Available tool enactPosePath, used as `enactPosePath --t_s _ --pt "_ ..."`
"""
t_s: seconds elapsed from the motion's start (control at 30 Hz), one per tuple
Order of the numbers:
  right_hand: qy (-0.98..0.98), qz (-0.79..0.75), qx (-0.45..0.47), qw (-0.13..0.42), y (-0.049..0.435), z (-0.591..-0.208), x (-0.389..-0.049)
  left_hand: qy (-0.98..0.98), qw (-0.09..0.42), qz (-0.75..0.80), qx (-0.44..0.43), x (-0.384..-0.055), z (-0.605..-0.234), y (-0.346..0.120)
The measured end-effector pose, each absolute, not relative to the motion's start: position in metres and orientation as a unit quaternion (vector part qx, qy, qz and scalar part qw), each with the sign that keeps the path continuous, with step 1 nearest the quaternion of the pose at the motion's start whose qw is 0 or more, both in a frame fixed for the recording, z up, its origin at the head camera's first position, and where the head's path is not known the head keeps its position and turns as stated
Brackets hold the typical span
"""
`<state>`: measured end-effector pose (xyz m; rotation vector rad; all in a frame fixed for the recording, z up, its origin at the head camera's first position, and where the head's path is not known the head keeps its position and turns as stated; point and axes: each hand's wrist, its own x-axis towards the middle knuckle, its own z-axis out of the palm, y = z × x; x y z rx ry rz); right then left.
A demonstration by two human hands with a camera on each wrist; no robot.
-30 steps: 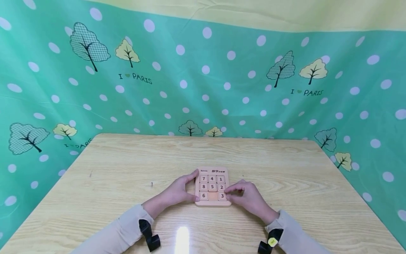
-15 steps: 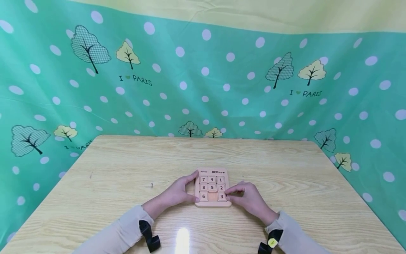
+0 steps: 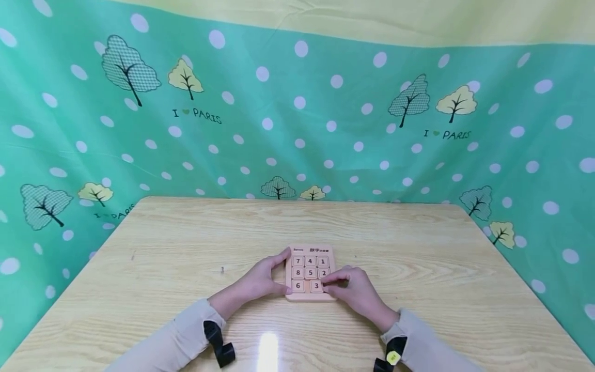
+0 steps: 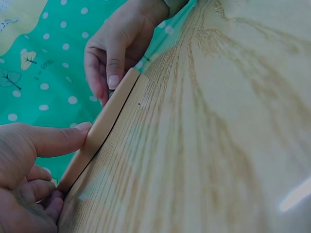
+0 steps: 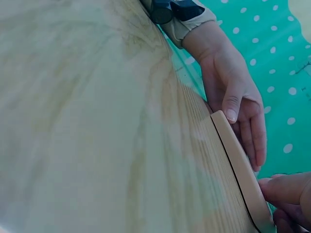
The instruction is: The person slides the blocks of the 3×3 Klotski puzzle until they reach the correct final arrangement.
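A pink number slide puzzle (image 3: 309, 298) lies flat on the table, its tiles reading 7 4 1, 8 5 2 and 6 3 from the top row down. My left hand (image 3: 262, 279) holds the frame's left side, thumb at the lower corner and index finger at the upper one. With thumb and index finger, my right hand (image 3: 357, 290) pinches the 3 tile (image 3: 316, 285) at its right edge. That tile sits partway along the bottom row, a narrow gap between it and the 6 tile (image 3: 298, 285). Both wrist views show the puzzle edge-on, hiding its tiles.
The wood-grain table (image 3: 195, 227) spreads around the puzzle, with a bright light reflection near its front. Behind it hangs a green dotted cloth (image 3: 297, 134) printed with trees. Black straps (image 3: 215, 336) with cameras sit on both wrists.
The 3 tile has slid left from the bottom-right corner into the gap, and my right hand has moved left with it. My left hand has stayed in place.
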<state>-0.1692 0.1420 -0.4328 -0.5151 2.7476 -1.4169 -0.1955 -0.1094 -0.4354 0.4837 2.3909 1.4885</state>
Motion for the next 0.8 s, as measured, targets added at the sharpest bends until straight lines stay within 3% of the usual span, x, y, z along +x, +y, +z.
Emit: enactPosePath --t_s 0.8 --pt "0.867 -0.465 -0.179 -0.001 0.145 -0.427 -0.177 0.828 0.138 0.514 0.174 -0.197 -0.436 -0.111"
